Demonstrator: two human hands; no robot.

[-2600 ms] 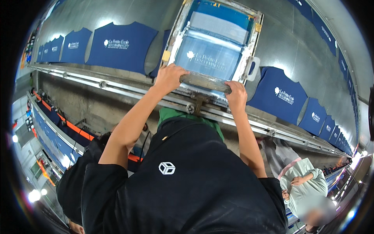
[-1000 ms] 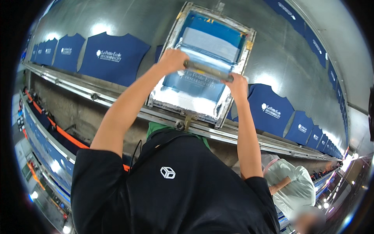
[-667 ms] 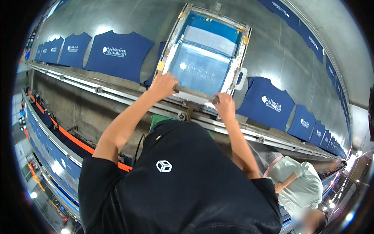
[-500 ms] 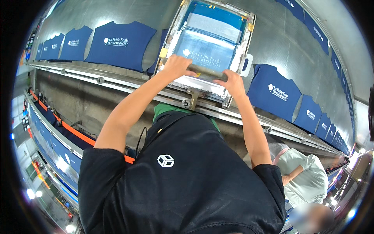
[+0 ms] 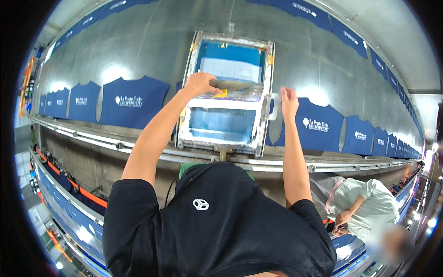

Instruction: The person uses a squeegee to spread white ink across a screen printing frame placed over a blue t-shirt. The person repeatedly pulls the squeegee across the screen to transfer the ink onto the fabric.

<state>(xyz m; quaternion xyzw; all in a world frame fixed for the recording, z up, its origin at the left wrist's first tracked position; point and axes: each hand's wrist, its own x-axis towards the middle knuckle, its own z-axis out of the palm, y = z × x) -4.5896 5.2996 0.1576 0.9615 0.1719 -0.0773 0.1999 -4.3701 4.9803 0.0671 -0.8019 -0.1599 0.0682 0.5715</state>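
A screen printing frame (image 5: 185,113) with blue mesh lies on the long table in front of me. Across its middle rests a squeegee (image 5: 247,91) with a grey-brown grip and a yellow patch. My left hand (image 5: 201,84) is closed around the squeegee's left end, thumb toward me. Off the squeegee, my right hand (image 5: 289,102) hovers just right of the frame, beside a white loop handle (image 5: 273,107) on its side. The right fingers are loosely curled, a little apart, with nothing visible in them. Whatever lies under the frame is mostly hidden.
Navy shirt panels with white prints, such as one at left (image 5: 134,104) and one at right (image 5: 318,124), lie in rows along the table. A metal rail (image 5: 138,148) runs along its near edge. At the lower right a person in a pale shirt (image 5: 369,203) bends over another table.
The squeegee has moved away from me to mid-frame, held by my left hand. My right hand has let go and shifted right. My view has shifted, so the frame appears lower and more upright.
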